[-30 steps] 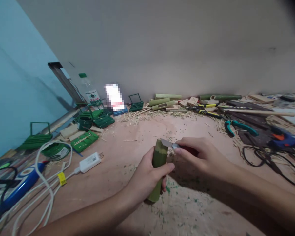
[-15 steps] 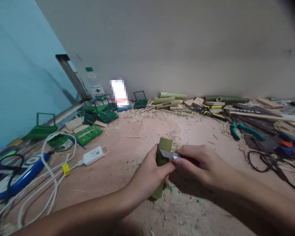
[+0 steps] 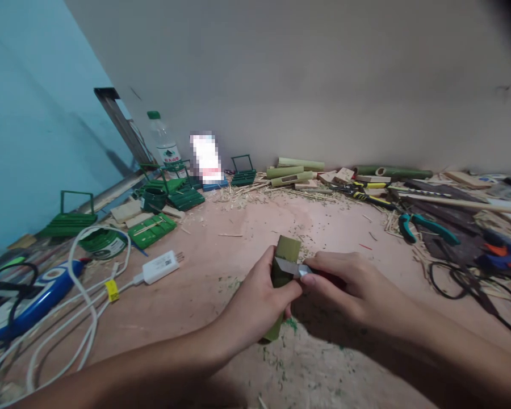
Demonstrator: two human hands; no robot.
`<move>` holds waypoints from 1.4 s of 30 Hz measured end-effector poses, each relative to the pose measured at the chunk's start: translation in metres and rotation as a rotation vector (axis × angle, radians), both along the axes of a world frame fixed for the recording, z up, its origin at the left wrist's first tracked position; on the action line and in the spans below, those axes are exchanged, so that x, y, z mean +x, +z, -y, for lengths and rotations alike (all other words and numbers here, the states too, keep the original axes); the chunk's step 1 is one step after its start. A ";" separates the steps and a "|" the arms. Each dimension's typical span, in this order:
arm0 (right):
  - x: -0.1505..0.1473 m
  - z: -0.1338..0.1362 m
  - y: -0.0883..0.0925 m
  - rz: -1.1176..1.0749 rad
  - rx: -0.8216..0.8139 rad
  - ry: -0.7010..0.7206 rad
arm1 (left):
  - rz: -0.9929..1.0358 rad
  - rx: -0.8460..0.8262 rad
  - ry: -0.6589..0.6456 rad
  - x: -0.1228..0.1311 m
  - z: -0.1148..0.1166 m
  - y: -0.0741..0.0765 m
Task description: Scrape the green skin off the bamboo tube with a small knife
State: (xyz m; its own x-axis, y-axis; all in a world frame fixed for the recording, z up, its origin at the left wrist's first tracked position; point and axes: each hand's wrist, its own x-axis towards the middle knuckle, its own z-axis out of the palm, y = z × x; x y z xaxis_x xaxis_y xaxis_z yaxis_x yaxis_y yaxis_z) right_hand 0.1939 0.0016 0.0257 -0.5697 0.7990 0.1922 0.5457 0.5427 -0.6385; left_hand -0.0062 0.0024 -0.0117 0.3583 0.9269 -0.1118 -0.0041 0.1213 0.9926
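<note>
In the middle of the head view, my left hand (image 3: 259, 298) is wrapped round a green bamboo piece (image 3: 288, 248), whose upper end points away from me. My right hand (image 3: 349, 281) grips a utility knife (image 3: 304, 271); its dark red handle is mostly covered by my fingers. The knife's blade lies across the bamboo's upper face, and my left thumb is close to the knife's metal tip. Green shavings (image 3: 276, 363) are scattered on the pinkish tabletop (image 3: 200, 312) under and around both hands.
On the left lie a white charger (image 3: 160, 267) with looped cable, an open green tin (image 3: 106, 243) and small green bamboo models (image 3: 153, 231). Bamboo tubes (image 3: 296, 177) line the wall. Teal-handled pliers (image 3: 430, 227) and a blue glue gun (image 3: 505, 250) are at right.
The view has shifted very slightly. Both hands keep their holds, with the blade on nearly the same spot of the bamboo.
</note>
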 end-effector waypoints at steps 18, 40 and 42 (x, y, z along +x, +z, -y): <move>0.024 -0.028 0.010 -0.073 0.212 -0.393 | -0.116 -0.040 -0.108 -0.001 0.014 0.015; 0.015 -0.013 0.005 -0.057 0.207 -0.248 | 0.022 -0.056 0.006 -0.002 0.000 0.006; 0.015 -0.012 0.004 -0.059 0.181 -0.219 | 0.018 -0.083 0.018 -0.002 0.000 0.007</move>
State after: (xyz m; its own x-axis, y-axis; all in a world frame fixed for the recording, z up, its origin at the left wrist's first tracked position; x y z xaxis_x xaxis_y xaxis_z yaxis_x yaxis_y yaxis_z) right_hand 0.2084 0.0137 0.0293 -0.3708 0.8517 0.3703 0.6274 0.5237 -0.5762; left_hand -0.0080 0.0027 -0.0048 0.3446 0.9209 -0.1822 -0.0249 0.2030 0.9789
